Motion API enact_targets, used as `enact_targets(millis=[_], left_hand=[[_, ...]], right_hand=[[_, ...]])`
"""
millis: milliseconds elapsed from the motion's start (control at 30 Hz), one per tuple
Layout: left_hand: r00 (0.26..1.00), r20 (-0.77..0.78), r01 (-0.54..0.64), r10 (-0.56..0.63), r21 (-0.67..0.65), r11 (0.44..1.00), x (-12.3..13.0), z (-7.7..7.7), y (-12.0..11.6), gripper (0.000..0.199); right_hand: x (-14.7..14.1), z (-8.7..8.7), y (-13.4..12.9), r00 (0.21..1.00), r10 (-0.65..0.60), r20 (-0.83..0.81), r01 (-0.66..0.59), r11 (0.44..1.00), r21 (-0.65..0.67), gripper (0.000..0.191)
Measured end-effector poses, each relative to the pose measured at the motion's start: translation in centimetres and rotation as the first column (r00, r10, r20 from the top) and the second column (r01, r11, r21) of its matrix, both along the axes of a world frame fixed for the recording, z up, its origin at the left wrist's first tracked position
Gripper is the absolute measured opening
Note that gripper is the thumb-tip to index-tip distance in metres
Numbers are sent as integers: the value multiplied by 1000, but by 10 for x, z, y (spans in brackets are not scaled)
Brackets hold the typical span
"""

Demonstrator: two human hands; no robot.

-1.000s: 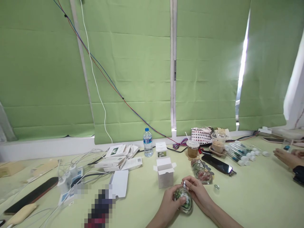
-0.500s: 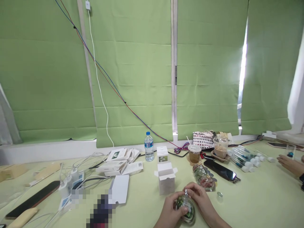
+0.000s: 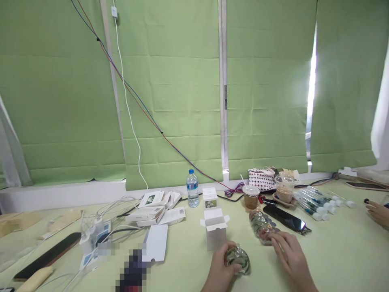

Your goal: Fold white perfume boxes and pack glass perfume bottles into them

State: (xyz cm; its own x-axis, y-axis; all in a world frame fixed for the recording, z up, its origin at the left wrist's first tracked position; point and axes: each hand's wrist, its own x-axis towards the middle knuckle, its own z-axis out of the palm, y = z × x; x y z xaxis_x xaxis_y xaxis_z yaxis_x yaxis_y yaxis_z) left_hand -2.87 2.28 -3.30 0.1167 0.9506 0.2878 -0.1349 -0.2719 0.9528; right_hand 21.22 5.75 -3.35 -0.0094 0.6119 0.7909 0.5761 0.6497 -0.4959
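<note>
My left hand (image 3: 223, 263) is closed around a rounded clear glass bottle (image 3: 238, 260) with green shapes inside and a short neck on top. It rests low over the table, partly covered by my fingers. My right hand (image 3: 290, 255) is to the right, fingers stretched forward and thumb apart. Its fingertips reach the near end of a row of similar clear bottles (image 3: 260, 223) with green and pink contents. Whether they touch is hard to make out. An open white carton (image 3: 216, 239) stands just beyond my left hand, flaps spread.
Behind stand a small white box (image 3: 209, 198), a water bottle (image 3: 192, 190), and two drink cups. A black phone (image 3: 285, 218) and clear tubes with white caps (image 3: 319, 202) lie right. Flat cartons (image 3: 152, 211) and a cabled power strip (image 3: 95, 243) are left. Another person's hand (image 3: 378, 213) is far right.
My right hand has left the glass bottle and moved right to the row of bottles. My left hand still holds its bottle, now tilted differently. The other person's hand has shifted right.
</note>
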Motion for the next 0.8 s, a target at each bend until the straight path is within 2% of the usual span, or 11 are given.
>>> enact_targets(millis=[100,200,300,433,500,567,667,800], left_hand=[[999,-24,-27,27,-19,999,1,7,-4,36],[998,-38,-52,50,-47,998,1,12,-7,39],[998,-41,-55,53,-49,997,2,14,-8,40],[999,-21,-50,48,-55,997,4,10,-8,43],[998,-27,-51,49,-48,998,4,8,-7,46],[997,-51,-58,56,-45,997,4,7,-7,48],[995,-87,-46,42,-55,997,3,9,-6,48],[997,-76,6,-9,-38,999,2,10,-5,45]], right_hand=[[25,-17,5,972,-170,160,181,982,-59,29],[36,-30,4,963,-152,222,208,944,-256,31],[30,-28,-2,989,-14,150,79,895,-440,27],[-2,-10,-10,983,152,-107,-185,832,-523,32],[-23,-2,-11,919,222,-325,-367,783,-502,37],[-45,4,-10,810,264,-524,-527,720,-451,39],[-72,10,-6,705,199,-681,-571,728,-379,40],[-89,15,-3,636,193,-747,-611,716,-336,41]])
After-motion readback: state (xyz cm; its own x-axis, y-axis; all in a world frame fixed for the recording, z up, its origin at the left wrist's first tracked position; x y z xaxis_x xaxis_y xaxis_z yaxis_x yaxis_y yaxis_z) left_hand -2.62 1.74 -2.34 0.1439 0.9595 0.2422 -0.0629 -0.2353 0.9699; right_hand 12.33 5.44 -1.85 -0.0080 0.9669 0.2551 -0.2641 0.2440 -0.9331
